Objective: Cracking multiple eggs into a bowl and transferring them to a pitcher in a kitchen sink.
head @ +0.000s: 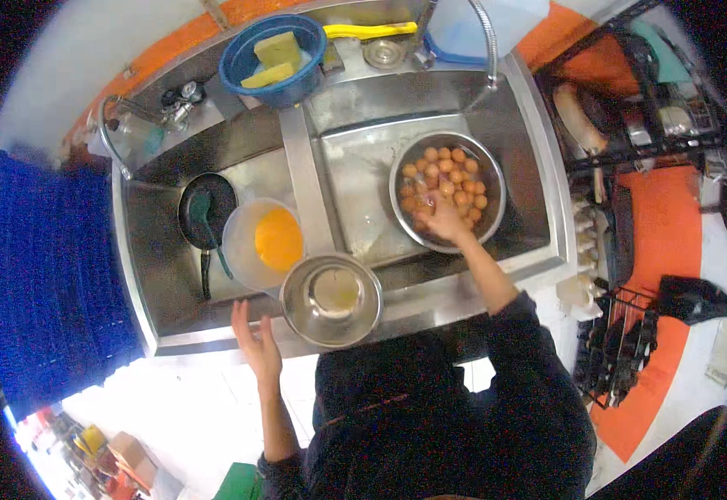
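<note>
My right hand (446, 219) reaches into a steel bowl (502, 200) in the right sink basin. Its fingers are among several brown eggs (446, 165) that seem to lie in water; whether they grip one is unclear. My left hand (256, 340) is raised with fingers apart and nothing in it, just off the sink's front edge. Close to it, a second steel bowl (288, 312) with a little pale liquid stands at the front of the divider. A translucent plastic container (238, 240) holding orange-yellow liquid (279, 239) is next to that bowl.
A black frying pan (191, 219) with a dark green utensil (201, 206) lies in the left basin. A blue tub (232, 69) with yellow sponges (278, 50) sits behind the divider. Faucets (113, 137) (491, 44) arch over both basins. A black rack (645, 153) stands at right.
</note>
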`<state>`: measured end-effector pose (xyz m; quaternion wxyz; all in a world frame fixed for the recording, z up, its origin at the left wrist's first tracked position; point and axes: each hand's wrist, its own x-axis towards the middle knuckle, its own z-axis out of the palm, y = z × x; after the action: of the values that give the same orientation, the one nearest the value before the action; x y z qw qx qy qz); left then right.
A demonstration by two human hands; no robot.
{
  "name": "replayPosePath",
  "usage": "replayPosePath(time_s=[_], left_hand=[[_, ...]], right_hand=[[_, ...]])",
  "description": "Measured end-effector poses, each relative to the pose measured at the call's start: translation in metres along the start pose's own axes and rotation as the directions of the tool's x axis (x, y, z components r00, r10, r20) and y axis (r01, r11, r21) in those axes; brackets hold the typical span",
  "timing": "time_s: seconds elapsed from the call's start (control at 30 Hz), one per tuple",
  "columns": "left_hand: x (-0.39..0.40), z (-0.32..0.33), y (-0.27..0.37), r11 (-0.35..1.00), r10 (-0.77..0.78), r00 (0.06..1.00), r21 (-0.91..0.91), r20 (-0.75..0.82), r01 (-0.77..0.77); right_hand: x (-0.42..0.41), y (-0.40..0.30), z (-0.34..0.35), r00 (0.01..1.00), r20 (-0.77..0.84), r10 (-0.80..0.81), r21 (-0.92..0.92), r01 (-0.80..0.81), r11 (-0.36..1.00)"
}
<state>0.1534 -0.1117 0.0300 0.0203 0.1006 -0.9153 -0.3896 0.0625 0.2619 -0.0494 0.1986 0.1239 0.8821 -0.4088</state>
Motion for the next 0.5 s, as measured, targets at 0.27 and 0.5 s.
replayPosePath(time_s=[0.27, 0.5], left_hand=[[0.009, 0.011, 0.030, 0.946, 0.322, 0.938, -0.021, 0.127, -0.322], [0.010, 0.032, 0.090, 0.791, 0.610, 0.601, -0.354, 0.517, -0.498]], right_hand=[[-0.125, -0.017, 0.075, 0.934, -0.357, 0.019, -0.332, -0.146, 0.932], [-0.148, -0.077, 0.057, 1.000, 0.001, 0.022, 0.804, -0.014, 0.595]])
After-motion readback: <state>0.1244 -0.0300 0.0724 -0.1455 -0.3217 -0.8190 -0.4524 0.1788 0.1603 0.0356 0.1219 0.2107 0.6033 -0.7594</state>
